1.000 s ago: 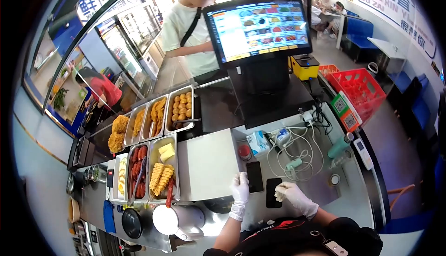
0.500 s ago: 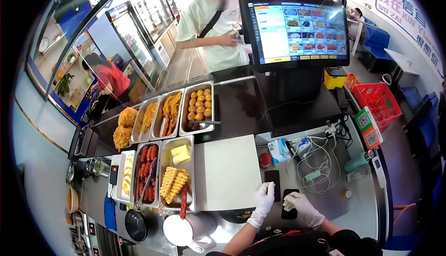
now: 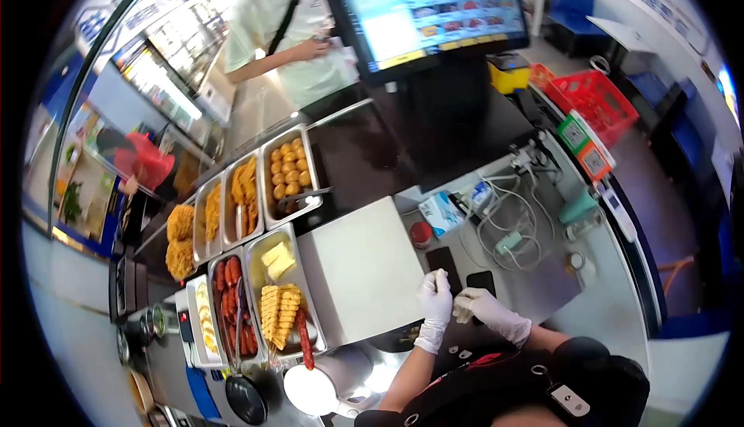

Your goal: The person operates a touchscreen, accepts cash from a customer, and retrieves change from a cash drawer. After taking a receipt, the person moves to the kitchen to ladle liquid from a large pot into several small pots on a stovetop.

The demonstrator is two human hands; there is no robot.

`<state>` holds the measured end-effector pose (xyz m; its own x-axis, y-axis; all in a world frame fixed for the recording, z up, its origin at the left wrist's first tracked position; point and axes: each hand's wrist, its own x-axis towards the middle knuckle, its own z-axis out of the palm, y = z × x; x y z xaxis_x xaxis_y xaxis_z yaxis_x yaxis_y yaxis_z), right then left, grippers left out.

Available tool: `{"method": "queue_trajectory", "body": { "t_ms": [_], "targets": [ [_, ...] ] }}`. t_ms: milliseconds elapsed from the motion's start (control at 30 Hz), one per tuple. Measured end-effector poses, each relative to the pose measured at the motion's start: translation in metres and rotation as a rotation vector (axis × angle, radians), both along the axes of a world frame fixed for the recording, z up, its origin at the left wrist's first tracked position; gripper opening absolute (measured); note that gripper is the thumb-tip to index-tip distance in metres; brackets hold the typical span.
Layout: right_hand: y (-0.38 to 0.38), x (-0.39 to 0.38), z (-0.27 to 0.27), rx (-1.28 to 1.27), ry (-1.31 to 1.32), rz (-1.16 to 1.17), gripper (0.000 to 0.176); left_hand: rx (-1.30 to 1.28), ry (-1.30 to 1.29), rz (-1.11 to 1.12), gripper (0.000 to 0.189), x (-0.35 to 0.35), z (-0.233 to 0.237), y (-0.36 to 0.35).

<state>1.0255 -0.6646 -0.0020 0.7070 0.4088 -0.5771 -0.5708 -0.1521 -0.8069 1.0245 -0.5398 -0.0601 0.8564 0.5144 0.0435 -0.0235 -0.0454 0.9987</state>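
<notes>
My left hand (image 3: 435, 297) wears a whitish thin glove, its fingers bunched together and pointing up; nothing shows in them. To its right, my right hand (image 3: 490, 312), gloved alike, has its fingers curled in toward the left one. A narrow gap parts the two hands, and no object shows in the right one either. Just beyond them lie a black phone (image 3: 443, 266) and a smaller dark phone-like slab (image 3: 480, 282) on the grey counter. Left of my hands is a white cutting board (image 3: 360, 268).
Metal trays hold sausages (image 3: 229, 284), pineapple-like pieces (image 3: 280, 311), brown eggs (image 3: 289, 167) and fried food. A white-lidded jug (image 3: 310, 390) stands near my left forearm. Beyond are a touchscreen till (image 3: 426, 12), tangled cables (image 3: 508, 225), a red crate (image 3: 595, 105) and a person (image 3: 287, 47) behind the clear screen.
My view has tilted and swung, so the counter appears rotated and shifted left. My hands have come closer together, and the right one has moved off the smaller dark slab.
</notes>
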Motion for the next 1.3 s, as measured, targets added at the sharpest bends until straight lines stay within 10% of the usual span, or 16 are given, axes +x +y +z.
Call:
{"method": "queue_trajectory", "body": {
  "t_ms": [733, 1067, 1300],
  "targets": [
    [-0.05, -0.082, -0.012, -0.059, 0.03, -0.347, 0.018, -0.012, -0.016, -0.04, 0.02, -0.003, 0.004, -0.001],
    [-0.071, 0.1, 0.075, -0.285, -1.334, -0.323, 0.026, -0.043, 0.031, 0.01, 0.018, 0.001, 0.003, -0.005],
    [-0.075, 0.217, 0.136, -0.338, -1.672, -0.349, 0.05, -0.023, 0.06, 0.122, 0.018, 0.004, -0.004, -0.007]
  ]
}}
